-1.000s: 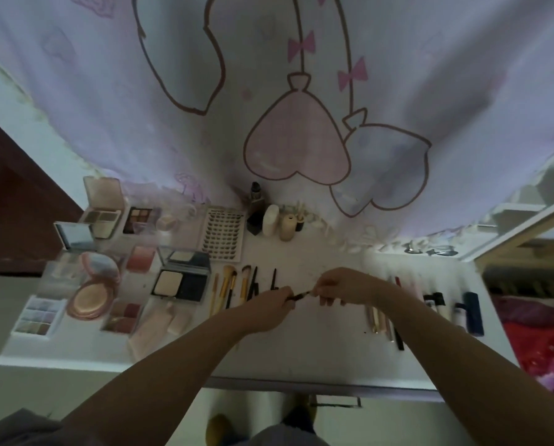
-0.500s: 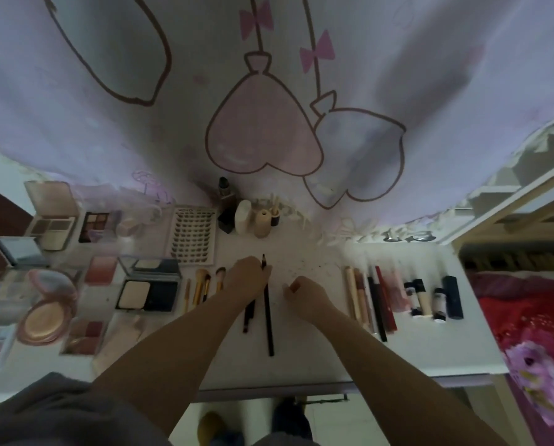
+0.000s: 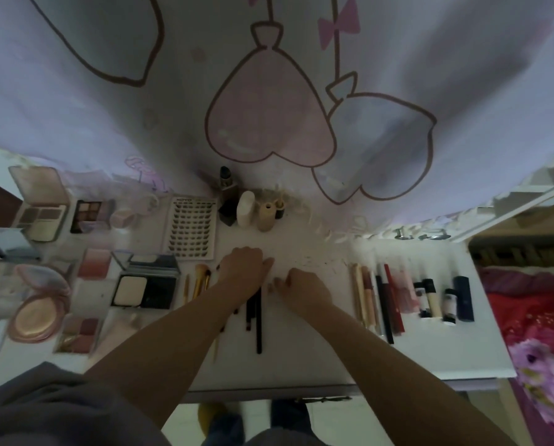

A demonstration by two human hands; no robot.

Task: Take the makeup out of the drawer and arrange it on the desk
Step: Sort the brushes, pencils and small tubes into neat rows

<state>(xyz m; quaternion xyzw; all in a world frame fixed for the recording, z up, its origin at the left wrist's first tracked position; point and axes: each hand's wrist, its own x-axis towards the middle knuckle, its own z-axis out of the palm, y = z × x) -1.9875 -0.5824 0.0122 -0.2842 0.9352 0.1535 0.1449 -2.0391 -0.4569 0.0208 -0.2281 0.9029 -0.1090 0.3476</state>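
Both hands have dropped onto the desk (image 3: 317, 365) since a second ago, when they pinched a dark pencil (image 3: 259, 320) between them; it now lies flat beside the brushes (image 3: 201, 281). Left hand (image 3: 243, 265) covers the pencil's far end, fingers extended. Right hand (image 3: 301, 284) rests just beside, fingers loosely curled, holding nothing. Another piece looks placed, the arrangement nearly complete.
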